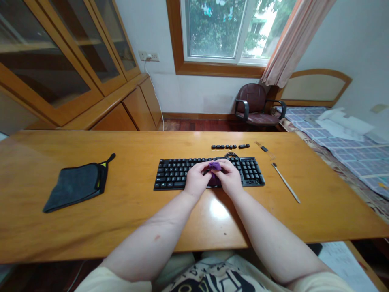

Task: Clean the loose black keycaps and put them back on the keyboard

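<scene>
Both my hands meet over the black keyboard [172,174] on the wooden desk. Between them is a small purple cloth [215,166], bunched up, with its lower part hanging down toward the keys. My left hand [197,178] pinches it from the left, thumb and fingers closed. From the other side my right hand [229,177] grips it too, with fingers bent round its edge. The keys beneath my hands are hidden. Behind the keyboard several loose black keycaps [223,147] stand in a row, and a keycap puller [264,149] with wire loops lies to their right.
A thin brush [285,182] lies right of the keyboard. At the left is a folded dark grey cloth [79,182] with a black loop. A coiled cable [231,155] sits behind the keyboard. Beyond the desk [136,227] are a chair [255,103] and a bed [343,134].
</scene>
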Tool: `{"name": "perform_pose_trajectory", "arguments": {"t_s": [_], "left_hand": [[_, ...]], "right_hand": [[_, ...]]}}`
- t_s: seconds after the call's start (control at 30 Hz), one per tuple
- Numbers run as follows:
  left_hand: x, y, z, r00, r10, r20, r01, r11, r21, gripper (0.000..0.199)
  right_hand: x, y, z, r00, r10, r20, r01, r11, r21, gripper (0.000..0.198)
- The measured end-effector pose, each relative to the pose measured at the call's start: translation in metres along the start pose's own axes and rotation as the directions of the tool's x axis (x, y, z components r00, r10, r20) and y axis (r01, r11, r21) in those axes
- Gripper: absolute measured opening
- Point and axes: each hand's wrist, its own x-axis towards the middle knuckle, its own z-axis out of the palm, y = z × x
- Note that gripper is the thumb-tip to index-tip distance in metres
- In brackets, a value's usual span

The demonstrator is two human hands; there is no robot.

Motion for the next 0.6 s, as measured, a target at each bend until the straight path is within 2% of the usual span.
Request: {"name": "perform_pose_trajectory", "arguments": {"t_s": [0.13,0.3,0.47,0.6], "left_hand": [[-0.0011,-0.0013,-0.0030,0.993,0.106,0.049,-0.113,0.974,0.195,0.030],[-0.0028,-0.0011,-0.0012,0.991,0.118,0.063,-0.129,0.971,0.201,0.025],[-0.0025,0.0004,-0.0034,0.993,0.116,0.027,-0.119,0.968,0.219,0.029],[-0.0039,0.0022,-0.0041,0.991,0.130,0.037,-0.135,0.965,0.227,0.026]], "right_hand": [[-0.0012,-0.0003,0.0008,0.998,0.051,-0.043,-0.051,0.999,-0.013,0.011],[-0.0003,0.0031,0.0018,0.970,0.219,-0.109,-0.205,0.971,0.126,0.017],[-0.0010,0.0010,0.0010,0.995,0.097,-0.028,-0.096,0.995,0.037,0.014],[-0.0012,0.0021,0.0013,0.981,0.182,-0.072,-0.175,0.980,0.096,0.017]]}}
